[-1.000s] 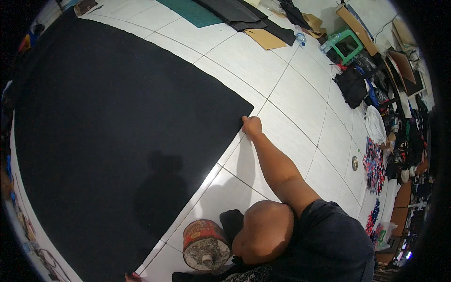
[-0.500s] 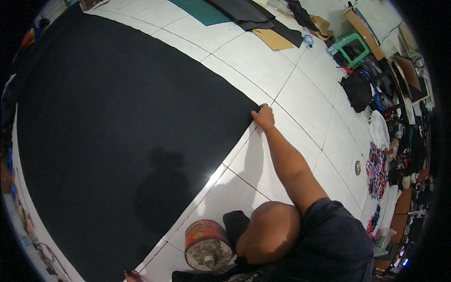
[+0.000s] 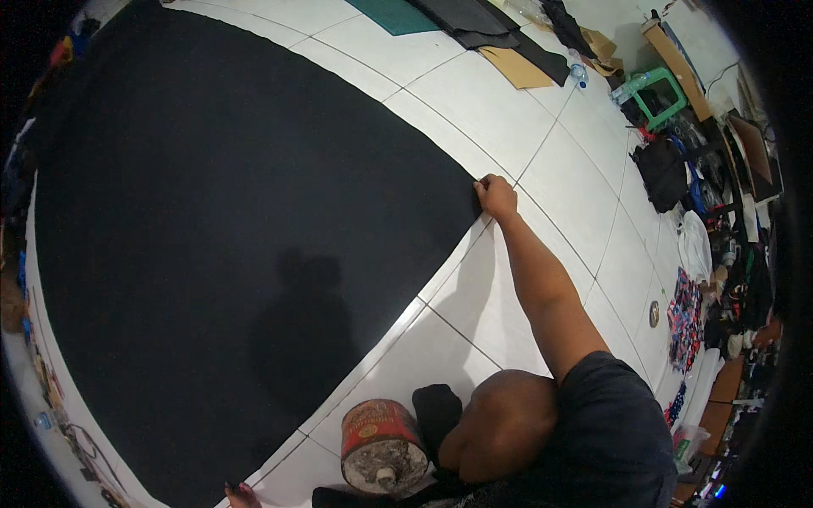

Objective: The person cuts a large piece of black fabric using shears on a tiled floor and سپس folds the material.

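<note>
A large black sheet (image 3: 195, 229), probably cloth or a similar material, lies spread over the white tiled floor. A pale strip runs along its near right edge. With my arm stretched out, my right hand (image 3: 498, 199) pinches the sheet's right corner between thumb and fingers. At the bottom of the view, my left hand (image 3: 244, 496) is only partly seen, its fingers closed on the sheet's near edge. Between the hands, close to my bent knee, stands a worn red can (image 3: 381, 427) with a stained top and a stub in its middle.
Folded dark sheets (image 3: 461, 25), a green sheet (image 3: 394, 13) and a tan piece (image 3: 518, 68) lie at the far side. A plastic bottle (image 3: 578, 72) is beside them. A green stool (image 3: 659, 97), a black bag (image 3: 660, 173) and patterned cloth (image 3: 684, 317) crowd the right.
The view has shifted slightly, so the scene sits a little differently in it. Both hands stay at the same places on the sheet's edge.
</note>
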The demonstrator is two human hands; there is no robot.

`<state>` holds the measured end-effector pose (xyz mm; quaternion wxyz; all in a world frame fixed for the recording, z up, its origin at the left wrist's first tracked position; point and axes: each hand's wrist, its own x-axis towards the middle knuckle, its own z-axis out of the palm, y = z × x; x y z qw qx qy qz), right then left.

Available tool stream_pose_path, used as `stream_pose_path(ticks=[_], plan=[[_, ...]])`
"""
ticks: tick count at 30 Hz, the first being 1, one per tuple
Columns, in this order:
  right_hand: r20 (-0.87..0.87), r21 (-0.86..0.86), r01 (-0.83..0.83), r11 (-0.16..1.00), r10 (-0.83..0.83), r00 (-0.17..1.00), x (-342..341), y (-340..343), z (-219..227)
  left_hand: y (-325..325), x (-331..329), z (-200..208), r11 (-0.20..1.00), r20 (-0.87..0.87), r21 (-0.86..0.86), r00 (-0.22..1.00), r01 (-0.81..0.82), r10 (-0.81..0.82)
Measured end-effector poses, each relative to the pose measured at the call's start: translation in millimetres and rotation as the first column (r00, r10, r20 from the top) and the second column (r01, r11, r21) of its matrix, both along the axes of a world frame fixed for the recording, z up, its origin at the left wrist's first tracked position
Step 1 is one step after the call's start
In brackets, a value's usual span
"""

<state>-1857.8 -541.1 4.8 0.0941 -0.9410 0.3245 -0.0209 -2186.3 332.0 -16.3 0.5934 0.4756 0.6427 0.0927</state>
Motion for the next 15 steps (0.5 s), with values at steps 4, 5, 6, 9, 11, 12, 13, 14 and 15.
stream_pose_path(ticks=[4, 5, 6, 9, 11, 12, 13, 14, 15], plan=[[-0.019, 0.066, -0.014, 0.998, 0.016, 1.0, 18, 2, -13, 72, -34, -28, 0.999, 0.067, -0.025, 0.997, 0.049, -0.047], [-0.02, 0.079, 0.005, 0.997, -0.004, 1.0, 8, -15, -12, 42, -34, -43, 0.953, -0.015, 0.219, 0.977, 0.209, -0.211], [-0.019, 0.043, 0.001, 0.999, 0.0, 1.0, 2, -24, -12, 36, -27, -47, 0.97, 0.064, 0.163, 0.979, 0.183, -0.195], [-0.007, 0.052, -0.012, 0.999, 0.012, 1.0, 8, -15, -22, 70, -47, -42, 0.89, 0.039, 0.16, 0.899, 0.426, -0.437], [-0.008, 0.056, -0.037, 0.998, 0.037, 0.999, 7, -19, -18, 71, -43, -45, 0.971, 0.205, -0.018, 0.951, 0.24, -0.231], [0.003, 0.075, -0.054, 0.996, 0.054, 0.999, 11, -18, -18, 73, -46, -43, 0.963, 0.209, -0.008, 0.942, 0.27, -0.263], [0.016, 0.094, -0.072, 0.993, 0.07, 0.997, 11, -17, -18, 76, -49, -40, 0.954, 0.214, 0.004, 0.931, 0.301, -0.295], [-0.013, 0.079, -0.065, 0.995, 0.066, 0.998, 7, -13, -15, 64, -40, -37, 0.978, 0.209, -0.202, 0.978, 0.061, -0.018], [-0.031, 0.077, -0.063, 0.995, 0.066, 0.997, 7, -3, -10, 56, -39, -31, 0.987, 0.188, -0.143, 0.981, 0.079, -0.051]])
